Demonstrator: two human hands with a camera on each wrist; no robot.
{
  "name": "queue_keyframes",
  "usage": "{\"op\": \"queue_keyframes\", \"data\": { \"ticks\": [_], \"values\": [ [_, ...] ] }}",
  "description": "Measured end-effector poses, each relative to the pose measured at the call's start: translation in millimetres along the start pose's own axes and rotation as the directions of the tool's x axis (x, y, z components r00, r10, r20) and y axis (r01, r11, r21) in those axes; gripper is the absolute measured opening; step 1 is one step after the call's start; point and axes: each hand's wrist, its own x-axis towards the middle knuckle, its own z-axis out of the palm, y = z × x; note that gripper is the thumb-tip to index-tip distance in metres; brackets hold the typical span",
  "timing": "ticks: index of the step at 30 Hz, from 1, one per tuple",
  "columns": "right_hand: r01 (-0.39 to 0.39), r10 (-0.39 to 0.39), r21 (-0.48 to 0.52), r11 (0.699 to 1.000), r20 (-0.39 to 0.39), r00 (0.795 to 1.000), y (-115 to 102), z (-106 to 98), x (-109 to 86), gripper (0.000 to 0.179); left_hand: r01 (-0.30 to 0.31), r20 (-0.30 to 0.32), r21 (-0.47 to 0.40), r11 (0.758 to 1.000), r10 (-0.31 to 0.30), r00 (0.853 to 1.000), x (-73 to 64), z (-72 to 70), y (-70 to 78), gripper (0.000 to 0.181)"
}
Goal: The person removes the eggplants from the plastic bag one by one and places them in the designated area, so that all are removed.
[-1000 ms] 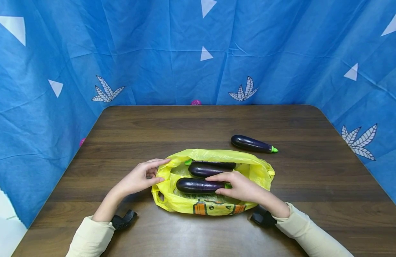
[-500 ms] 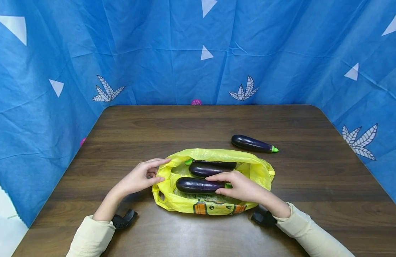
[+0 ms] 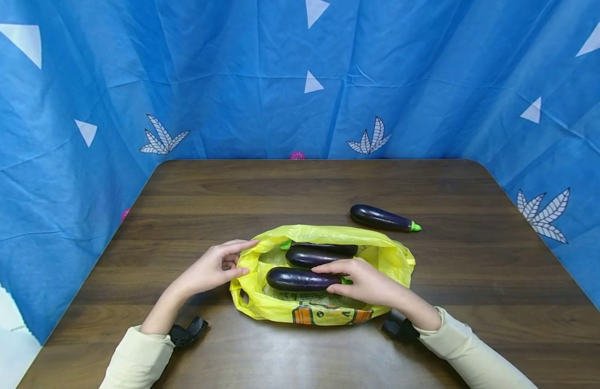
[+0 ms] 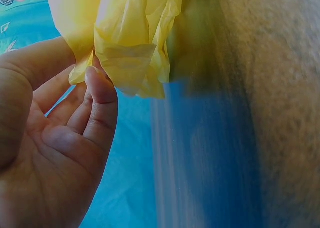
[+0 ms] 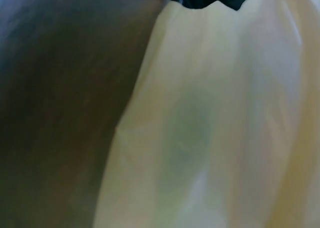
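Observation:
A yellow plastic bag (image 3: 319, 234) lies with its mouth wide open in the head view. My left hand (image 3: 213, 269) pinches the left edge of its mouth; the left wrist view shows the thin yellow film (image 4: 125, 62) between thumb and fingers. Reaching in from the right, my right hand (image 3: 367, 282) grips an eggplant (image 3: 297, 279) near its green stem end, thumb on the near side. Behind it in the bag lies a second eggplant (image 3: 307, 257), and a third is partly hidden at the back. Bag plastic (image 5: 200, 112) fills much of the right wrist view, hiding the right hand there.
Another eggplant (image 3: 380, 217) rests on the wooden table (image 3: 232, 189) behind the bag, its stem pointing right. A blue patterned curtain (image 3: 261, 113) hangs around the table's far and side edges. Black wrist devices (image 3: 188, 332) sit under both wrists.
The eggplant in my right hand has shifted very slightly toward the far side of the bag. Both hands and the bag hold nearly the same place.

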Motion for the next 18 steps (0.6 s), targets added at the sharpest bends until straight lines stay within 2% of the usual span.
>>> {"op": "queue_keyframes", "data": {
  "ticks": [18],
  "values": [
    [-0.008,0.008,0.010,1.000,-0.017,1.000,-4.2,-7.9,-2.7,0.043,-0.024,-0.013,0.000,1.000,0.024,1.000,-0.2,1.5,-4.8,0.057]
  ]
}}
